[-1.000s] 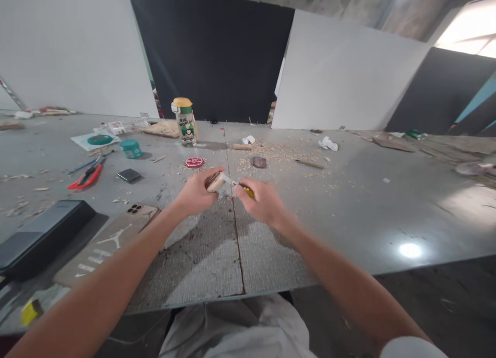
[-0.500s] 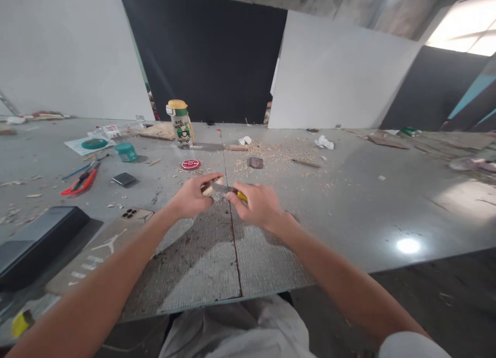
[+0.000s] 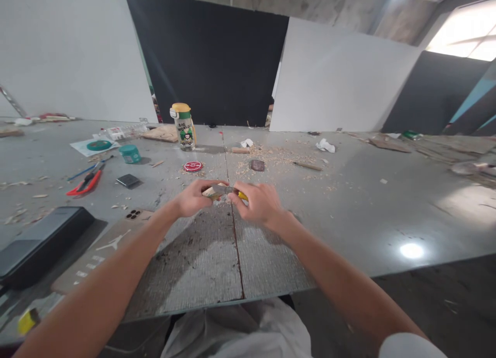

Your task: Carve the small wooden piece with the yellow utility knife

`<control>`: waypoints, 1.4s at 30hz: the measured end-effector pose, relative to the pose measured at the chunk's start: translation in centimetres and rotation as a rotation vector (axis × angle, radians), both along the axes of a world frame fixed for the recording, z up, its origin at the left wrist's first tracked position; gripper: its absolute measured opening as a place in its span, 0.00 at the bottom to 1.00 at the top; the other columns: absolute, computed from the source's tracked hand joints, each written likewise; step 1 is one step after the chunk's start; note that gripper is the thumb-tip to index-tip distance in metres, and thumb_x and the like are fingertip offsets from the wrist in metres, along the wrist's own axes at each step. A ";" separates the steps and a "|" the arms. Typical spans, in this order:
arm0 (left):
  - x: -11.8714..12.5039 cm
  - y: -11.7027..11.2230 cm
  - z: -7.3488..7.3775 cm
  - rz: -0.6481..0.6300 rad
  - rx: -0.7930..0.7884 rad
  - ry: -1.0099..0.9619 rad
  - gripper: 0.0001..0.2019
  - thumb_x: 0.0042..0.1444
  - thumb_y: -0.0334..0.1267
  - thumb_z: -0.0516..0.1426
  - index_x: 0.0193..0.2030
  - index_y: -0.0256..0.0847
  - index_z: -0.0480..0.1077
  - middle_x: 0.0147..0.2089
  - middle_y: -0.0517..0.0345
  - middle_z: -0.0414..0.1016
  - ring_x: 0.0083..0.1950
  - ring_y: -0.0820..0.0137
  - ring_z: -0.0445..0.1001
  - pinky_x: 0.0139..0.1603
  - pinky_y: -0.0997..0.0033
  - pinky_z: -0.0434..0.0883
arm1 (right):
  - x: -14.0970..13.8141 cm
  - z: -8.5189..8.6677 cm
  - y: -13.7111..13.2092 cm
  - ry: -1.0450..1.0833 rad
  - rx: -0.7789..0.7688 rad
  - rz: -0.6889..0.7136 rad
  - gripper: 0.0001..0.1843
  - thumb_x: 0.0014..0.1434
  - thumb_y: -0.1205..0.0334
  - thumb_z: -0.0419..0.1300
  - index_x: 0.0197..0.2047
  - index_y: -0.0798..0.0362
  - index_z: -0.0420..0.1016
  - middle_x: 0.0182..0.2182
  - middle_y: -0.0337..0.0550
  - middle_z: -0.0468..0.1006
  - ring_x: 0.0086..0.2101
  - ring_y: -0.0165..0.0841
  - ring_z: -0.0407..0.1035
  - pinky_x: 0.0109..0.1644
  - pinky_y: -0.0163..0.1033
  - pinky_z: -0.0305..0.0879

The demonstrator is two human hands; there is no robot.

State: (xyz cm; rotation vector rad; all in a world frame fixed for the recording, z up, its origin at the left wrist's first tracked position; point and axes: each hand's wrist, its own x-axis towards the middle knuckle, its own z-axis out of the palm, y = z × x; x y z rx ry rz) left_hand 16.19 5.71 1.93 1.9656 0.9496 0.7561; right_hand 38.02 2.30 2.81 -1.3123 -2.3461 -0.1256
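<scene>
My left hand [image 3: 192, 199] is closed around a small pale piece of wood [image 3: 211, 192], whose far end sticks out towards the right. In my right hand [image 3: 256, 203] is a utility knife [image 3: 242, 196] with a yellow handle, mostly covered by my fingers. Its blade points left and lies against the wood between both hands. Below them spreads the grey table [image 3: 201, 260], with dark crumbs on its ribbed part. A red round tin lid [image 3: 192, 166] lies just beyond my left hand, and a brown block [image 3: 257, 165] lies beyond my right.
Wood shavings [image 3: 279, 152] litter the far middle, near a thin carving tool [image 3: 308, 166]. A bottle [image 3: 183, 125] stands at the back. On the left are a teal jar [image 3: 129, 154], red-orange cutter [image 3: 87, 181], black square item [image 3: 129, 181], phone-printed mat [image 3: 112, 239] and dark box [image 3: 42, 244].
The knife blade and the wood have shifted slightly against each other, and more of the wood's pale face shows. The whole view has moved a little. Both hands keep their hold.
</scene>
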 end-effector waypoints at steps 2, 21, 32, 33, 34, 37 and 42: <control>0.0 0.0 0.1 -0.031 -0.023 0.003 0.26 0.42 0.34 0.56 0.52 0.42 0.74 0.42 0.53 0.79 0.40 0.60 0.76 0.33 0.67 0.73 | -0.2 -0.1 0.0 -0.010 0.001 0.004 0.20 0.66 0.47 0.46 0.40 0.49 0.73 0.29 0.42 0.78 0.26 0.32 0.64 0.30 0.38 0.41; -0.4 -2.0 2.2 -0.040 0.147 0.064 0.32 0.42 0.32 0.55 0.59 0.43 0.70 0.51 0.52 0.76 0.47 0.57 0.74 0.43 0.62 0.73 | 4.5 0.4 3.5 0.383 -0.052 -0.122 0.20 0.66 0.46 0.45 0.31 0.51 0.65 0.24 0.40 0.68 0.25 0.31 0.58 0.32 0.37 0.49; 0.9 -1.2 -0.3 0.232 0.477 0.142 0.29 0.47 0.30 0.54 0.60 0.41 0.62 0.54 0.49 0.71 0.52 0.59 0.71 0.53 0.58 0.70 | 0.2 0.3 -1.1 0.261 -0.155 0.103 0.19 0.67 0.49 0.46 0.29 0.51 0.63 0.21 0.35 0.64 0.23 0.27 0.55 0.30 0.36 0.46; 1.0 -1.2 -0.4 0.234 0.517 0.154 0.29 0.48 0.30 0.54 0.60 0.41 0.62 0.55 0.49 0.70 0.55 0.58 0.70 0.55 0.57 0.69 | 0.0 0.3 -1.2 0.240 -0.153 0.099 0.19 0.67 0.49 0.46 0.29 0.51 0.64 0.21 0.35 0.65 0.23 0.27 0.54 0.30 0.36 0.46; 1.0 -1.1 -0.5 0.234 0.555 0.171 0.29 0.48 0.30 0.54 0.60 0.41 0.62 0.56 0.48 0.69 0.57 0.57 0.68 0.57 0.56 0.67 | -0.1 0.3 -1.3 0.221 -0.150 0.093 0.19 0.67 0.49 0.46 0.30 0.51 0.65 0.22 0.35 0.65 0.23 0.27 0.54 0.30 0.36 0.45; 1.3 -1.3 -0.5 0.252 0.634 0.232 0.30 0.48 0.30 0.55 0.61 0.42 0.61 0.59 0.46 0.65 0.61 0.55 0.64 0.60 0.54 0.65 | -0.2 0.3 -1.5 0.184 -0.135 0.079 0.19 0.67 0.49 0.46 0.32 0.51 0.67 0.23 0.36 0.67 0.23 0.28 0.54 0.30 0.36 0.45; 1.7 -1.8 -0.4 0.314 0.666 0.262 0.31 0.45 0.28 0.55 0.60 0.44 0.61 0.58 0.47 0.65 0.61 0.55 0.64 0.60 0.54 0.66 | -0.1 0.4 -1.5 0.138 -0.100 0.055 0.20 0.67 0.48 0.45 0.34 0.51 0.70 0.23 0.38 0.69 0.23 0.29 0.56 0.30 0.37 0.43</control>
